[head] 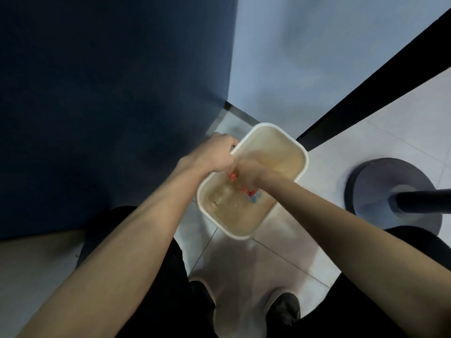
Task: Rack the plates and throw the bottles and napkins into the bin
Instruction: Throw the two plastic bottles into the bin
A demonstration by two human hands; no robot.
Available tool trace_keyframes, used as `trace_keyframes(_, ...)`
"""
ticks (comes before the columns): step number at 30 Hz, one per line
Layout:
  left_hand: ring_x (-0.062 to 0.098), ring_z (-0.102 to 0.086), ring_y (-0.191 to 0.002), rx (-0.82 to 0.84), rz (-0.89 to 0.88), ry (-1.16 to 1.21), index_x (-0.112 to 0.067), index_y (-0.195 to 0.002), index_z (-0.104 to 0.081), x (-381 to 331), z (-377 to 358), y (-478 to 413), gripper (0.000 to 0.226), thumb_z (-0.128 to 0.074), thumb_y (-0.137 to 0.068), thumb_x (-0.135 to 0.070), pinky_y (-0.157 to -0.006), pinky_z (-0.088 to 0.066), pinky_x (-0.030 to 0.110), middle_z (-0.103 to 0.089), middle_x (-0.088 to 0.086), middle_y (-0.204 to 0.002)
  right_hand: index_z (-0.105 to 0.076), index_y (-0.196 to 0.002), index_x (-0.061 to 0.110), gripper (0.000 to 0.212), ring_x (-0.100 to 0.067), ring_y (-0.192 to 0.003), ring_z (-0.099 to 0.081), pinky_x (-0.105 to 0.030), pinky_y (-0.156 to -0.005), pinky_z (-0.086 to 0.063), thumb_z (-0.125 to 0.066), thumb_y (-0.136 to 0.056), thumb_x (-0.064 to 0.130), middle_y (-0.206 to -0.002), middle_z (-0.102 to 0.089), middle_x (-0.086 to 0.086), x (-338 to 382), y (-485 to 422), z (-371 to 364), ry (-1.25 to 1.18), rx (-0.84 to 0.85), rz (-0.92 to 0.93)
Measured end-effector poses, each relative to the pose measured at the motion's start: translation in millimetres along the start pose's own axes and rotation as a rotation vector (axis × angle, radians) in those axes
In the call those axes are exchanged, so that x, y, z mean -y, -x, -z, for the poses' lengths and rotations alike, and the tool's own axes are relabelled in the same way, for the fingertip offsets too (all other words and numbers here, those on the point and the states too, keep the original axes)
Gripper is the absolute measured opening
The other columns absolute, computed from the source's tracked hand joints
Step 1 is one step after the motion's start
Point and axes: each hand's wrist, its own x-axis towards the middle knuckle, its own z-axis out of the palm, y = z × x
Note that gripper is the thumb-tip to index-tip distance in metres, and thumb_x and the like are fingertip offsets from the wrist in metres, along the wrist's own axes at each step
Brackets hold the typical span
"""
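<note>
Cream plastic bin (303, 152) sits on the floor tiles (268, 259) right under both hands, so stuff just drops in. The left hand (217, 154) is curled at its left rim and the right hand (246, 176) is a blur over the middle, so can't tell what either grips. One bottle (253, 197) with a red cap lies inside, label unreadable.

Left hand (219, 152) curled at bin (280, 147) rim; right hand (246, 175) blurred, above red-capped bottles (252, 195) inside bin.
</note>
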Motion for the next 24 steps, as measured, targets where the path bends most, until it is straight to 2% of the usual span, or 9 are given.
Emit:
trace_keyframes(4,0.021,-0.057,-0.074,-0.098,0.013,-0.022,-0.015,-0.107,-0.067,-11.9,5.7,-14.3,0.023,-0.051,-0.092,-0.007,-0.071,-0.055,0.037,-0.054,-0.001,-0.081,-0.066,-0.089,0.006,0.012,-0.021,-0.078,-0.057,-0.028,-0.067,-0.039,-0.059,-0.089,0.015,-0.079,-0.064,-0.001,-33.5,53.1,40.5,-0.182,-0.353,0.072)
trace_keyframes(7,0.029,-0.061,-0.089,-0.122,0.032,-0.026,-0.022,-0.114,-0.065,-15.7,7.3,-21.1,0.028,-0.048,-0.094,-0.013,-0.081,-0.056,0.043,-0.057,0.006,-0.098,-0.063,-0.086,0.008,0.008,-0.017,-0.072,-0.049,-0.027,-0.063,-0.035,-0.055,-0.086,0.007,-0.072,-0.053,0.010,-57.8,75.9,42.5,-0.177,-0.460,0.128)
trace_keyframes(9,0.032,-0.064,-0.092,-0.112,0.038,-0.007,-0.024,-0.115,-0.065,-14.4,3.4,-23.4,0.030,-0.046,-0.094,-0.014,-0.081,-0.057,0.045,-0.062,0.011,-0.105,-0.062,-0.084,0.008,0.009,-0.020,-0.072,-0.051,-0.030,-0.064,-0.039,-0.054,-0.083,0.004,-0.077,-0.057,0.004,-68.9,78.8,35.5,-0.142,-0.492,0.158)
trace_keyframes(12,0.033,-0.065,-0.095,-0.107,0.044,0.029,-0.029,-0.127,-0.060,-14.3,-3.1,-21.6,0.034,-0.046,-0.097,-0.019,-0.085,-0.057,0.046,-0.065,0.012,-0.111,-0.062,-0.083,0.007,0.009,-0.018,-0.071,-0.050,-0.029,-0.065,-0.041,-0.056,-0.082,0.001,-0.081,-0.056,0.001,-73.4,80.0,30.8,-0.146,-0.498,0.221)
trace_keyframes(14,0.036,-0.064,-0.098,-0.107,0.061,0.017,-0.033,-0.140,-0.046,-16.6,-0.3,-13.8,0.040,-0.042,-0.100,-0.028,-0.086,-0.055,0.048,-0.065,0.013,-0.113,-0.062,-0.081,0.009,0.008,-0.019,-0.070,-0.052,-0.030,-0.066,-0.043,-0.057,-0.085,0.004,-0.082,-0.055,0.002,-70.9,89.8,35.1,-0.179,-0.514,0.249)
trace_keyframes(17,0.041,-0.059,-0.109,-0.150,0.189,-0.025,-0.026,-0.153,-0.027,-15.1,14.1,14.1,0.054,-0.037,-0.102,-0.040,-0.092,-0.050,0.051,-0.061,0.017,-0.126,-0.065,-0.084,0.010,0.009,-0.021,-0.073,-0.059,-0.030,-0.069,-0.048,-0.058,-0.088,0.008,-0.085,-0.062,-0.003,-61.1,123.8,45.7,-0.300,-0.589,0.204)
trace_keyframes(19,0.035,-0.059,-0.114,-0.172,0.198,0.057,-0.021,-0.153,-0.029,-19.7,24.4,52.8,0.055,-0.042,-0.102,-0.038,-0.097,-0.048,0.049,-0.059,0.013,-0.133,-0.067,-0.084,0.010,0.010,-0.021,-0.073,-0.060,-0.032,-0.071,-0.049,-0.058,-0.089,0.008,-0.082,-0.066,-0.004,-47.5,158.3,52.2,-0.403,-0.555,0.118)
trace_keyframes(22,0.021,-0.061,-0.110,-0.226,0.236,0.332,-0.018,-0.143,-0.048,-43.6,31.4,134.8,0.042,-0.048,-0.102,-0.029,-0.101,-0.045,0.031,-0.064,0.003,-0.126,-0.066,-0.078,0.009,0.017,-0.025,-0.071,-0.061,-0.038,-0.072,-0.051,-0.058,-0.092,0.015,-0.074,-0.068,-0.007,-13.9,222.1,63.2,-0.499,-0.373,0.035)
trace_keyframes(24,0.018,-0.065,-0.101,-0.237,0.321,0.519,-0.029,-0.124,-0.061,-67.4,35.4,193.8,0.027,-0.049,-0.100,-0.031,-0.098,-0.049,0.036,-0.072,-0.004,-0.110,-0.065,-0.076,0.007,0.021,-0.023,-0.070,-0.061,-0.034,-0.071,-0.049,-0.059,-0.093,0.016,-0.073,-0.067,-0.007,17.4,271.8,75.2,-0.543,-0.297,0.025)
